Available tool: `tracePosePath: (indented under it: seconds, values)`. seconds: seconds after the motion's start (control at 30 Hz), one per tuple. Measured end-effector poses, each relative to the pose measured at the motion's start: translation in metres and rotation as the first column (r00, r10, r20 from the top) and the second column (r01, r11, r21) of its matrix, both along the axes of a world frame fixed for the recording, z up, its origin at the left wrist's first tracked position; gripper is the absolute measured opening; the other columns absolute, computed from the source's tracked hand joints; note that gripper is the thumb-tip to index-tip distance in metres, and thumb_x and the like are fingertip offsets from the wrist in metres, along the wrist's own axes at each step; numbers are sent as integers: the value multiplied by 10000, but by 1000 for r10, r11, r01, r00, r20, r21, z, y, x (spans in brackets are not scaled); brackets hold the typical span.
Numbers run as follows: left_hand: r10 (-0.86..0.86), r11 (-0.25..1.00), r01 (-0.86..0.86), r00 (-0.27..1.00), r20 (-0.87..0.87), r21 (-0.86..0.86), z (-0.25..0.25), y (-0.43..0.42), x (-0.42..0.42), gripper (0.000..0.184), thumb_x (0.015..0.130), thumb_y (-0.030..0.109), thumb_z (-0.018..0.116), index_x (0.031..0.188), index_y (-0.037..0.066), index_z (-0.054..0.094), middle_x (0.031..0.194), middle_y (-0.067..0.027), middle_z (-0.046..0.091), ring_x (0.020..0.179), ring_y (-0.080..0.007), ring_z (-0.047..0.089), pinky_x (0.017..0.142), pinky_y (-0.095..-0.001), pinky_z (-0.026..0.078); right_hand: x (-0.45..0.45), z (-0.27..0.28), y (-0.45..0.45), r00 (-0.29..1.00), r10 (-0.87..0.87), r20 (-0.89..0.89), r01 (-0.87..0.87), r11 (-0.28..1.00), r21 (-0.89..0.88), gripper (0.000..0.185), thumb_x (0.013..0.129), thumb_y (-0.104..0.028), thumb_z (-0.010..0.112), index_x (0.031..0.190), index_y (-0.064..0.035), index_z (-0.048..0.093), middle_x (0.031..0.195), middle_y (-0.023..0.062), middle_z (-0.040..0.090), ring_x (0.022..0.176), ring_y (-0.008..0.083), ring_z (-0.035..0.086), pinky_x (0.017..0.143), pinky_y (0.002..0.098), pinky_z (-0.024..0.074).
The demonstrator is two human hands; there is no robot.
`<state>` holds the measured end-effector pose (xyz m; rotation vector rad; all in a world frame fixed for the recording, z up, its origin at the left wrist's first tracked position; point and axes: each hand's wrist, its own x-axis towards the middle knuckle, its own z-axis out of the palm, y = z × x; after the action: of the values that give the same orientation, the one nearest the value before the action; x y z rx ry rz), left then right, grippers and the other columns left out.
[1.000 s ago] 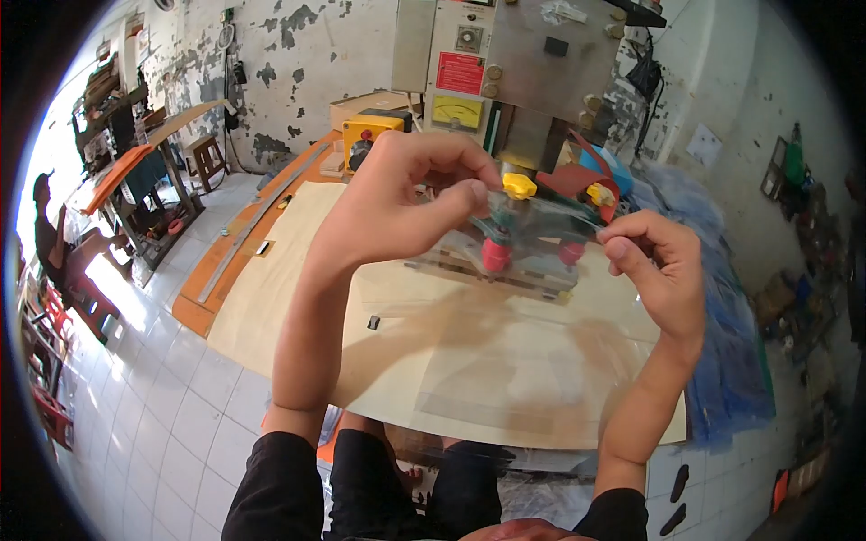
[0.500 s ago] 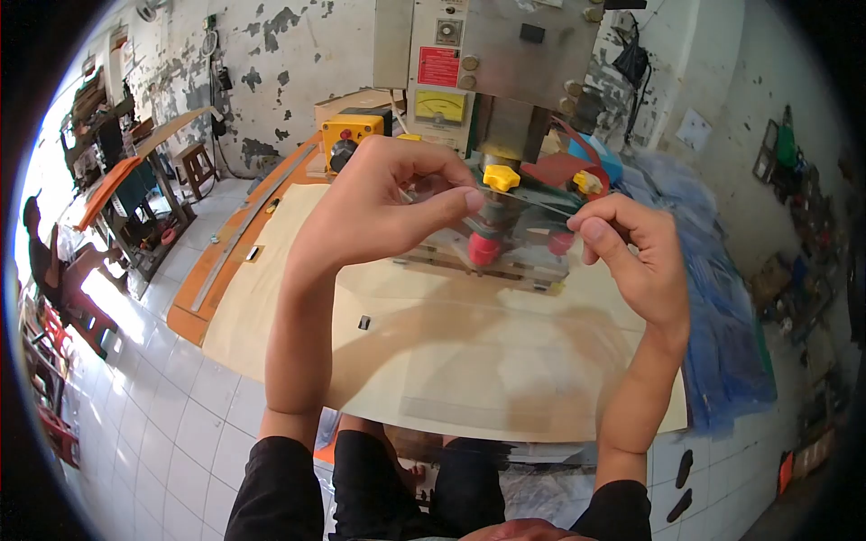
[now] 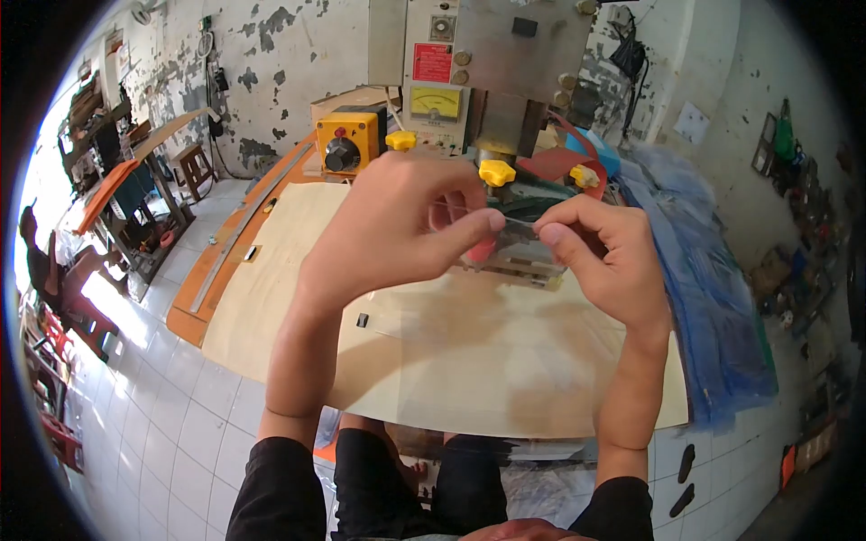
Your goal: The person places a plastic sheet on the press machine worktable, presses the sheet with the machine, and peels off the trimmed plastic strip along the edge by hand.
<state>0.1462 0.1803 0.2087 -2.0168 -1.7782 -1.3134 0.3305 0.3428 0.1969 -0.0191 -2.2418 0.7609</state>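
Both my hands are raised over the pale work sheet point(image 3: 280, 298), in front of a press-like machine point(image 3: 519, 68). Between them stretches the edge of a clear plastic sheet point(image 3: 520, 222), hard to see against the background. My left hand point(image 3: 401, 221) pinches this edge between thumb and fingers. Close beside it, my right hand point(image 3: 606, 257) pinches the edge too, with its other fingers curled. Lower down, the film seems to hang or lie over the pale surface. Behind the hands, a yellow star knob point(image 3: 496, 173) and a red part point(image 3: 480, 251) of the machine show.
A yellow control box point(image 3: 352, 140) stands at the back left, near a long metal ruler point(image 3: 253, 212) along the wooden table edge. Blue plastic sheets point(image 3: 713, 298) are heaped on the right. A small black piece point(image 3: 362, 320) lies on the pale sheet. Another person sits far left.
My hands have come closer together. The right hand moved left and slightly down, while the left shifted a little right and down. Both still pinch the clear sheet.
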Motion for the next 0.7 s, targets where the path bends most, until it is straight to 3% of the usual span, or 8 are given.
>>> tracePosePath:
  seconds: [0.07, 0.33, 0.43, 0.5, 0.7]
  values:
    - [-25, 1000, 25, 1000, 12, -4, -3, 4, 7, 179, 886, 152, 730, 807, -2, 683, 652, -58, 634, 599, -125, 578, 580, -274, 465, -2, 0, -7, 1000, -22, 7, 22, 997, 78, 70, 901, -80, 699, 900, -10, 709, 632, 34, 622, 530, 58, 525, 496, 245, 399]
    - [-6, 997, 14, 995, -97, 80, -17, 21, 10, 253, 947, 197, 679, 787, 2, 680, 601, -83, 596, 515, -147, 500, 513, -316, 399, -1, 0, -15, 1000, -17, -13, 18, 997, 72, 78, 902, -92, 698, 902, -16, 714, 639, 59, 643, 507, 88, 515, 492, 264, 413]
    - [-44, 995, 48, 998, -53, 83, -19, 23, 10, 316, 983, 230, 643, 776, -8, 665, 577, -61, 556, 512, -124, 465, 504, -322, 378, 2, 0, -11, 1000, 0, -23, 1, 998, 61, 66, 898, -77, 700, 897, -11, 712, 627, 46, 628, 508, 75, 510, 490, 256, 405]
    - [-82, 996, 88, 978, 192, -23, -14, 18, 9, 335, 991, 238, 644, 768, -12, 660, 565, -24, 510, 538, -82, 438, 500, -302, 358, 2, 1, -10, 999, 19, -31, -17, 998, 54, 59, 895, -67, 701, 893, -9, 710, 622, 41, 620, 508, 68, 505, 489, 251, 400]
    - [-148, 986, 161, 965, 218, -46, -9, 15, 9, 356, 996, 233, 649, 734, -6, 620, 553, 15, 458, 549, -54, 389, 492, -274, 320, 2, 1, -10, 999, 12, -37, -9, 998, 59, 46, 890, -50, 701, 879, -6, 704, 608, 32, 604, 515, 52, 494, 487, 245, 389]
